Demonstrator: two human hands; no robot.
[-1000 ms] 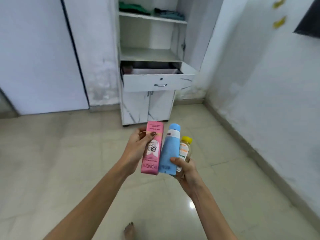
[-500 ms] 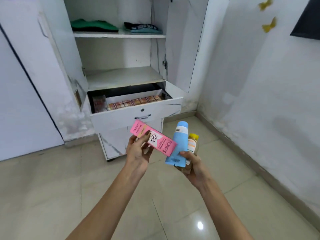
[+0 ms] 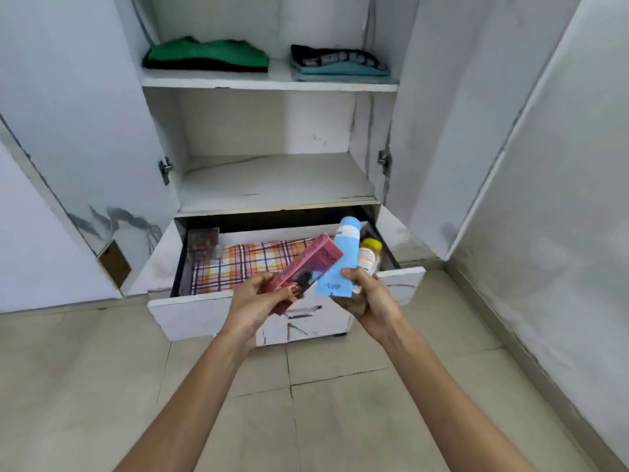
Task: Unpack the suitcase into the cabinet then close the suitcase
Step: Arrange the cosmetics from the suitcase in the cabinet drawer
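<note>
I stand in front of the white cabinet [image 3: 272, 185], both its doors open. Its drawer [image 3: 204, 311] is pulled out, with a checked cloth [image 3: 245, 264] and a small clear box [image 3: 203, 240] inside. My left hand [image 3: 255, 301] grips a pink carton [image 3: 306, 267], tilted up to the right over the drawer's front edge. My right hand [image 3: 367, 298] holds a blue tube [image 3: 340, 260] and a small yellow-capped bottle [image 3: 369, 255] together, upright above the drawer's right end. The suitcase is out of sight.
Folded green clothes [image 3: 207, 54] and a dark and teal pile [image 3: 337, 61] lie on the top shelf. The middle shelf [image 3: 275, 185] is bare. The open right door [image 3: 442, 114] stands close to the side wall [image 3: 561, 199]. Tiled floor [image 3: 102, 386] lies below.
I have come much closer to the cabinet, and both hands now hover over the open drawer. The pink carton has swung from upright to a slant pointing up and right.
</note>
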